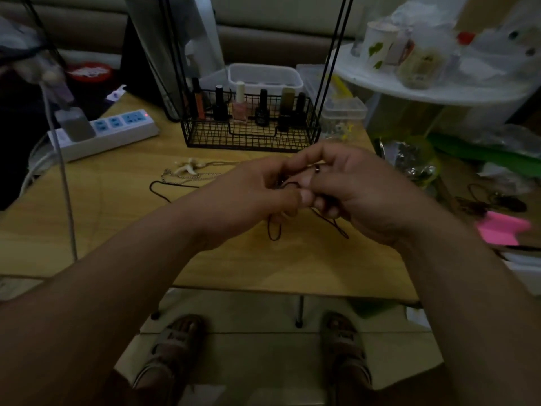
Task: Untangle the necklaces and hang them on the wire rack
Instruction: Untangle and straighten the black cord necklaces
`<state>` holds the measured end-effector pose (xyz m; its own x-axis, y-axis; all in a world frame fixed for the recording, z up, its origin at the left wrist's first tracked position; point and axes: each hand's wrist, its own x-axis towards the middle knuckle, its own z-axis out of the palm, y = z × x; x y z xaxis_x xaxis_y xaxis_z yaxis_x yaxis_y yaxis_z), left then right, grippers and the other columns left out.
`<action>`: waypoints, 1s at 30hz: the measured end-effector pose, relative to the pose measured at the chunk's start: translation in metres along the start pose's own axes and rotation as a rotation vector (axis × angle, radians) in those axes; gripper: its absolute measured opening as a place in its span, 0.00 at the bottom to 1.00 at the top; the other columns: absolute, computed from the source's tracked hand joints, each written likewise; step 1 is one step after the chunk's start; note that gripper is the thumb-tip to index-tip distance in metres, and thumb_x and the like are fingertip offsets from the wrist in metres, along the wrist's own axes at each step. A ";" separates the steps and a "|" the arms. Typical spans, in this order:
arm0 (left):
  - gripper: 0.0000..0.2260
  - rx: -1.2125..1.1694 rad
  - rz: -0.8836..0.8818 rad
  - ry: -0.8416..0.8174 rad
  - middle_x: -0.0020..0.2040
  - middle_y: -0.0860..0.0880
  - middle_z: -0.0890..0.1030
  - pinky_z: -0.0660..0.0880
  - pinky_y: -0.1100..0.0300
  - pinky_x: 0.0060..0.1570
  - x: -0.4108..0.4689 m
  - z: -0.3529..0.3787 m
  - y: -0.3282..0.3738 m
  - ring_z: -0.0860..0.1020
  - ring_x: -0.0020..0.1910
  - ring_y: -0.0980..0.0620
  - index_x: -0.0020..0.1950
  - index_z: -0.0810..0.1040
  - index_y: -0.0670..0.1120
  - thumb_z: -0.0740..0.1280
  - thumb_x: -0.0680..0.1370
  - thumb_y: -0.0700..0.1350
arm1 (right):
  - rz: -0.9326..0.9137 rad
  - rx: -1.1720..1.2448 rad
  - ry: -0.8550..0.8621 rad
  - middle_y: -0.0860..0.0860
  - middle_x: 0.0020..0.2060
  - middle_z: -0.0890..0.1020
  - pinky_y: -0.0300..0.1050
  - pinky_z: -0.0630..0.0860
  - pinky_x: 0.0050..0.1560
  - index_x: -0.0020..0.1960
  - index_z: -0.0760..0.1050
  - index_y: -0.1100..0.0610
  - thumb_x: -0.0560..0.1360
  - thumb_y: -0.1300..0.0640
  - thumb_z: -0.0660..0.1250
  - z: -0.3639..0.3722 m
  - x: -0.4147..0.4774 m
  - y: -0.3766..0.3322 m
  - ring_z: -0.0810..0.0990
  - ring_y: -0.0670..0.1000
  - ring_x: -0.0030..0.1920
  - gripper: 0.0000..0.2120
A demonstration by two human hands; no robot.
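Left of the black wire rack point(251, 136), a white plastic power strip point(117, 131) lies on the pale wooden desk point(102, 230). A fine silver chain necklace point(188, 176) lies in front of the rack. Nearer than that, the left hand point(248, 194) and right hand point(363, 191) meet, each grip pinching a thin black cord necklace point(274, 238) whose loops dangle. No bottle label in the rack is legible.

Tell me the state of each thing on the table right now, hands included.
left hand: pinching the black cord
right hand: pinching the black cord
black cord: lifted between both hands, loops dangling
silver chain: lying loose on the table, not hung
power strip: on, red light lit
nail polish bottles: upright, capped, in the wire rack
wire rack: upright, no necklace seen on it
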<state>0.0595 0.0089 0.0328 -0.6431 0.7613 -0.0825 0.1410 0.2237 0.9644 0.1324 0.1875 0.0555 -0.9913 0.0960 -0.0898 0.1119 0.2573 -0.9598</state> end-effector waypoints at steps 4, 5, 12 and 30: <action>0.08 0.113 -0.034 0.028 0.50 0.50 0.87 0.81 0.61 0.48 -0.001 0.000 0.001 0.85 0.48 0.55 0.58 0.82 0.46 0.68 0.83 0.48 | -0.074 -0.004 0.055 0.55 0.37 0.81 0.37 0.68 0.28 0.59 0.78 0.59 0.80 0.67 0.67 0.001 0.003 0.000 0.74 0.44 0.30 0.09; 0.08 0.119 -0.034 0.030 0.48 0.52 0.87 0.80 0.64 0.44 -0.003 0.000 0.002 0.84 0.45 0.59 0.56 0.83 0.46 0.67 0.84 0.48 | -0.098 0.012 0.071 0.55 0.38 0.81 0.37 0.68 0.27 0.59 0.78 0.59 0.80 0.67 0.67 0.000 0.004 0.000 0.73 0.45 0.30 0.09; 0.12 0.271 0.076 0.203 0.57 0.56 0.80 0.73 0.53 0.61 -0.005 -0.011 0.011 0.77 0.61 0.57 0.49 0.85 0.55 0.63 0.84 0.55 | -0.162 0.090 0.083 0.52 0.41 0.82 0.40 0.68 0.30 0.58 0.78 0.57 0.78 0.67 0.70 -0.008 0.001 0.000 0.74 0.47 0.33 0.11; 0.14 -0.248 0.281 0.092 0.44 0.50 0.77 0.78 0.54 0.51 0.006 -0.019 0.031 0.78 0.46 0.51 0.45 0.75 0.47 0.58 0.87 0.49 | -0.268 0.078 0.197 0.48 0.40 0.81 0.42 0.71 0.33 0.61 0.77 0.57 0.78 0.68 0.69 -0.010 0.004 0.008 0.75 0.47 0.35 0.14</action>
<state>0.0452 0.0090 0.0665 -0.6715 0.7120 0.2055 0.1424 -0.1481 0.9787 0.1303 0.2000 0.0501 -0.9516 0.2203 0.2145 -0.1643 0.2251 -0.9604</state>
